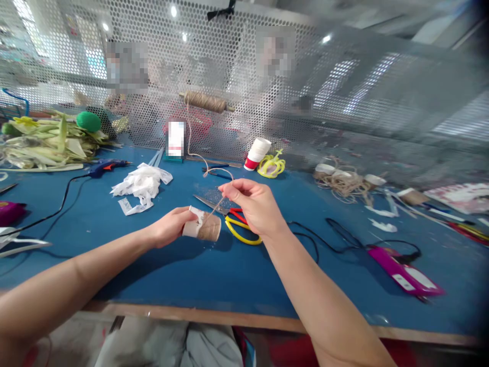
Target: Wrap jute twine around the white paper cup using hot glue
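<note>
No lettering can be read on the paper cup (201, 226), though dark marks show on its white end. The left hand (170, 227) grips that end, fingers wrapped round it, holding the cup sideways above the blue table (214, 275). The right hand (255, 204) pinches jute twine (214, 209) just above, beside yellow-handled scissors (237, 223).

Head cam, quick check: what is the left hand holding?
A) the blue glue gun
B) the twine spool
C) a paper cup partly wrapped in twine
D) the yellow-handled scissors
C: the left hand grips a paper cup lying sideways with twine wound round its far end, while the right hand pinches the twine strand running up from it; the scissors lie on the blue table behind.
</note>
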Demonstrator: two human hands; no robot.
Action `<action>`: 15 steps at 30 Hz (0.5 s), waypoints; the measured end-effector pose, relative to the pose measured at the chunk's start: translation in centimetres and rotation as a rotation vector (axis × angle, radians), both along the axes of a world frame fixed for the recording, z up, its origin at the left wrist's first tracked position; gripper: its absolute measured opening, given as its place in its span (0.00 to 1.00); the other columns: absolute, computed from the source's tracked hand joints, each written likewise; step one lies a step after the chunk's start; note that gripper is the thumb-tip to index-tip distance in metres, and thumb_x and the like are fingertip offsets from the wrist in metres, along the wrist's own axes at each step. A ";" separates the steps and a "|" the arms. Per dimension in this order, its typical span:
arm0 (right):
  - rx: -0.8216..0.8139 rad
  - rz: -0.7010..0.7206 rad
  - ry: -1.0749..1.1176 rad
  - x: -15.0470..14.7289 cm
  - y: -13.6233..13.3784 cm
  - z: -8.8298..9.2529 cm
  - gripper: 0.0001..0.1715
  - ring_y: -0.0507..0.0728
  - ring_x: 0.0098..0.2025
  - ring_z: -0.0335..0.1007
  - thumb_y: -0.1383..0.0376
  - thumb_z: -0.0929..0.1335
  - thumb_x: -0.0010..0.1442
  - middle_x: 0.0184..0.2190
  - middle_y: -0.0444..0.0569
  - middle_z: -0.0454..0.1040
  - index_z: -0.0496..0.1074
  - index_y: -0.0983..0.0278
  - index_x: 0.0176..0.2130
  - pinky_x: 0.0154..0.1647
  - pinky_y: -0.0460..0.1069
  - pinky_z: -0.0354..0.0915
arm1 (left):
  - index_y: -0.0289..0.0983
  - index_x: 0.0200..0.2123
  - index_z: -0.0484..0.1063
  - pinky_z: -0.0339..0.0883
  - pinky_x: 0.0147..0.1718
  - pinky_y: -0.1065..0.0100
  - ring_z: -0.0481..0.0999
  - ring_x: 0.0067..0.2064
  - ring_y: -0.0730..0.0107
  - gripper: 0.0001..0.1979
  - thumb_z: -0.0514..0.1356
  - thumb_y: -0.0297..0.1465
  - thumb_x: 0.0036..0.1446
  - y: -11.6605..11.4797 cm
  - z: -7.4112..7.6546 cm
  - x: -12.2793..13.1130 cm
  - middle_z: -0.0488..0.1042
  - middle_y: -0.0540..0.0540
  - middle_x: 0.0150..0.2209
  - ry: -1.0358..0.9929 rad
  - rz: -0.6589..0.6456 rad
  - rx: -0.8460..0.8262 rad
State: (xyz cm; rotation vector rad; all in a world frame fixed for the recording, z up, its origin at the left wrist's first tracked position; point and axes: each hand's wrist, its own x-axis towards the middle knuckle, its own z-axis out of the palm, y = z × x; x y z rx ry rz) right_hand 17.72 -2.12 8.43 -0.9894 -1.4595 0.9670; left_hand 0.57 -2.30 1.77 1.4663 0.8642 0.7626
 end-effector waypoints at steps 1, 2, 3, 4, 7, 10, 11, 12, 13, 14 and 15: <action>-0.002 -0.019 -0.020 0.0 0.1 -0.1 0.11 0.51 0.29 0.66 0.57 0.72 0.42 0.23 0.44 0.73 0.72 0.62 0.23 0.33 0.49 0.63 | 0.30 0.41 0.67 0.64 0.34 0.68 0.72 0.34 0.68 0.17 0.48 0.32 0.52 -0.2 0.1 0.0 0.74 0.44 0.35 -0.014 -0.015 -0.036; -0.006 -0.036 -0.040 0.0 0.2 -0.2 0.11 0.51 0.28 0.66 0.57 0.72 0.42 0.23 0.44 0.73 0.73 0.62 0.23 0.32 0.49 0.63 | 0.31 0.41 0.68 0.64 0.36 0.68 0.71 0.35 0.68 0.16 0.49 0.32 0.52 -0.4 0.3 0.0 0.73 0.45 0.35 -0.020 -0.025 -0.046; -0.008 -0.051 -0.057 0.0 0.4 -0.4 0.11 0.51 0.27 0.66 0.57 0.72 0.42 0.23 0.44 0.72 0.73 0.63 0.24 0.32 0.48 0.63 | 0.31 0.41 0.68 0.63 0.37 0.69 0.70 0.36 0.68 0.16 0.50 0.32 0.51 -0.6 0.6 0.0 0.73 0.45 0.35 -0.005 -0.034 -0.031; -0.010 -0.063 -0.068 0.0 0.6 -0.5 0.12 0.51 0.27 0.65 0.57 0.72 0.42 0.22 0.44 0.72 0.73 0.63 0.24 0.31 0.48 0.62 | 0.31 0.41 0.68 0.62 0.38 0.68 0.70 0.36 0.68 0.16 0.50 0.32 0.51 -0.9 0.9 0.0 0.73 0.46 0.35 0.016 -0.059 -0.013; -0.028 -0.070 -0.070 0.0 1.0 -1.0 0.12 0.50 0.26 0.64 0.56 0.72 0.42 0.22 0.44 0.72 0.73 0.63 0.24 0.31 0.48 0.62 | 0.31 0.42 0.68 0.61 0.41 0.67 0.69 0.39 0.66 0.16 0.50 0.31 0.51 -1.5 1.8 0.0 0.73 0.46 0.36 0.032 -0.082 0.048; -0.059 -0.064 -0.059 -0.1 1.2 -1.2 0.12 0.50 0.26 0.64 0.57 0.72 0.41 0.22 0.43 0.71 0.72 0.63 0.24 0.31 0.48 0.61 | 0.31 0.42 0.67 0.61 0.42 0.67 0.69 0.40 0.65 0.17 0.50 0.32 0.51 -1.7 2.1 0.0 0.73 0.45 0.38 0.042 -0.111 0.083; -0.064 -0.063 -0.060 -0.2 1.2 -1.3 0.12 0.50 0.26 0.64 0.58 0.72 0.41 0.22 0.43 0.71 0.72 0.63 0.24 0.31 0.48 0.61 | 0.31 0.42 0.67 0.61 0.42 0.66 0.69 0.40 0.65 0.17 0.49 0.33 0.51 -1.7 2.0 -0.1 0.73 0.45 0.38 0.047 -0.120 0.091; -0.068 -0.060 -0.064 -0.3 1.3 -1.3 0.11 0.50 0.25 0.63 0.58 0.72 0.41 0.21 0.43 0.71 0.72 0.63 0.23 0.31 0.48 0.61 | 0.31 0.42 0.67 0.61 0.42 0.66 0.69 0.40 0.65 0.17 0.49 0.33 0.51 -1.7 1.9 -0.1 0.73 0.45 0.38 0.053 -0.128 0.097; -0.071 -0.058 -0.068 -0.3 1.3 -1.4 0.11 0.50 0.25 0.63 0.58 0.72 0.41 0.21 0.43 0.71 0.72 0.63 0.23 0.30 0.48 0.61 | 0.31 0.42 0.67 0.62 0.42 0.66 0.69 0.40 0.65 0.17 0.49 0.33 0.51 -1.7 1.9 -0.2 0.73 0.45 0.39 0.057 -0.133 0.102; -0.074 -0.057 -0.072 -0.3 1.4 -1.5 0.11 0.50 0.25 0.63 0.58 0.72 0.41 0.21 0.43 0.70 0.72 0.63 0.23 0.30 0.48 0.60 | 0.31 0.42 0.67 0.62 0.42 0.66 0.69 0.40 0.65 0.17 0.49 0.33 0.51 -1.7 1.8 -0.2 0.73 0.45 0.39 0.058 -0.137 0.105; -0.078 -0.057 -0.074 -0.4 1.4 -1.6 0.12 0.50 0.25 0.63 0.58 0.72 0.41 0.21 0.43 0.70 0.72 0.63 0.23 0.30 0.48 0.60 | 0.32 0.42 0.67 0.62 0.42 0.66 0.69 0.40 0.65 0.17 0.49 0.32 0.51 -1.7 1.8 -0.2 0.73 0.45 0.39 0.055 -0.141 0.107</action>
